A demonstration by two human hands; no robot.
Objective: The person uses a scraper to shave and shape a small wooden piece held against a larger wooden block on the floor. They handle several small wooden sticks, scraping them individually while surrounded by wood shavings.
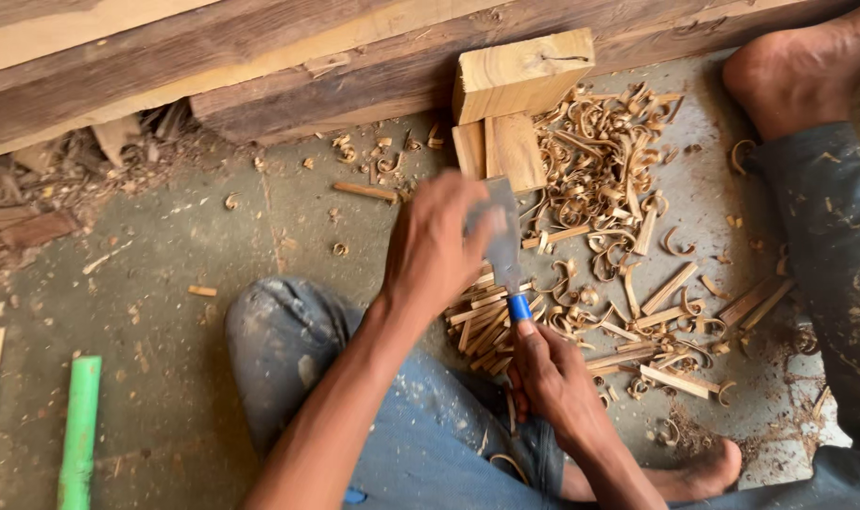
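Observation:
My right hand (pixel 553 378) grips the blue handle of a broad metal blade (pixel 502 241) that points away from me toward two small wooden blocks (pixel 505 151). Fingers of my left hand (pixel 434 241) rest on the flat of the blade near its top; motion blurs them. A larger pale block (pixel 519 71) sits on the two small ones against a heavy timber beam (pixel 288 66). Under the blade lies a pile of split wooden strips (pixel 482 321).
Curled shavings (pixel 600 161) and thin wood strips cover the concrete floor to the right. My bent knee in stained jeans (pixel 288 331) is at the centre, bare feet at lower right (pixel 704 472) and upper right (pixel 798 66). A green rod (pixel 80 425) lies at lower left.

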